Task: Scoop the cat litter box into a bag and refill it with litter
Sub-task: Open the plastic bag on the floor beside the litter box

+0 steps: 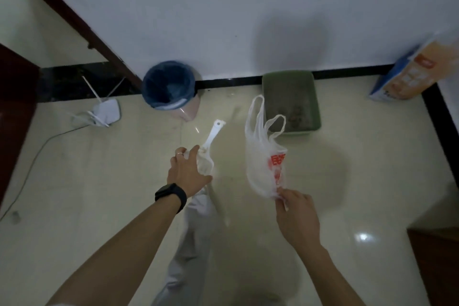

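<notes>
A green litter box (291, 81) stands on the floor against the wall, with grey litter and brown clumps inside. My left hand (186, 169) grips the bowl end of a white plastic scoop (212, 136), whose handle points up and away. My right hand (295, 213) pinches the bottom of a thin white plastic bag (263, 156) with red print. The bag sticks upward with its handles on top, in front of the litter box's near left corner.
A bin with a blue liner (169, 87) stands left of the litter box by the wall. A white router (106, 112) with a cable lies further left. An orange and blue litter package (412, 74) leans in the right corner. Dark wooden furniture (437, 263) sits at lower right.
</notes>
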{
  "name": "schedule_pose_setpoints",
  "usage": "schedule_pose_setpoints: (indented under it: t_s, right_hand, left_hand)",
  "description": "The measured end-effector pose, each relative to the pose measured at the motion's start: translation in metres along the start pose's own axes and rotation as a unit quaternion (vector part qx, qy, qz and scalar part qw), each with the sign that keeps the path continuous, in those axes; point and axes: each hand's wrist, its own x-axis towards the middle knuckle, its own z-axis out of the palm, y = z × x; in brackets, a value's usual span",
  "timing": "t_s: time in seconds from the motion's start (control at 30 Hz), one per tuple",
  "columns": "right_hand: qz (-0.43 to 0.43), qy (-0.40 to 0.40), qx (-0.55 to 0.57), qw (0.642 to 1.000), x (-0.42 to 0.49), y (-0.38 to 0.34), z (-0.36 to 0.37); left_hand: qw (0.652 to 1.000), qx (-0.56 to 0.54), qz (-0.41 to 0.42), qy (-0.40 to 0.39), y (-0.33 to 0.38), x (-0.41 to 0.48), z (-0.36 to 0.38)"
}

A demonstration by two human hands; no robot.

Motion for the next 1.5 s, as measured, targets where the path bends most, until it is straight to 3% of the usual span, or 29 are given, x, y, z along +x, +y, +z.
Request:
schedule_pose_setpoints:
  t_s: [0.13, 0.4, 0.73, 1.0, 1.27, 1.4, 1.5]
  right_hand:
    - [0.022, -0.016, -0.018, 0.999, 0.072, -0.056, 0.025]
    - [0.043, -0.121, -0.102, 0.986, 0.196, -0.123, 0.072]
    - [0.083, -0.156, -0.117, 0.977, 0.297, -0.097, 0.144]
    - [0.027, -0.146, -0.089, 0.985, 0.382, -0.047, 0.245]
    - [-0.144, 0.004, -0.068, 0.987, 0.484, 0.008, 0.371]
    - [-0.230, 0.008, -0.124, 0.965, 0.554, 0.016, 0.416]
    - [-0.264, 0.036, -0.136, 0.954, 0.605, 0.007, 0.435]
  left_hand:
    - [1.000, -0.021, -0.007, -0.017, -0.028, 0.086, -0.020]
    - [0.993, 0.014, 0.012, -0.115, -0.066, 0.223, -0.029]
    - [0.984, -0.008, -0.035, -0.175, -0.082, 0.309, 0.046]
    - [0.984, 0.004, -0.040, -0.174, -0.093, 0.387, 0.139]
    - [0.992, -0.078, -0.078, -0.069, -0.106, 0.480, 0.252]
    - [0.995, -0.082, -0.050, -0.029, -0.120, 0.522, 0.290]
    - [1.000, -0.008, 0.007, -0.030, -0.133, 0.549, 0.303]
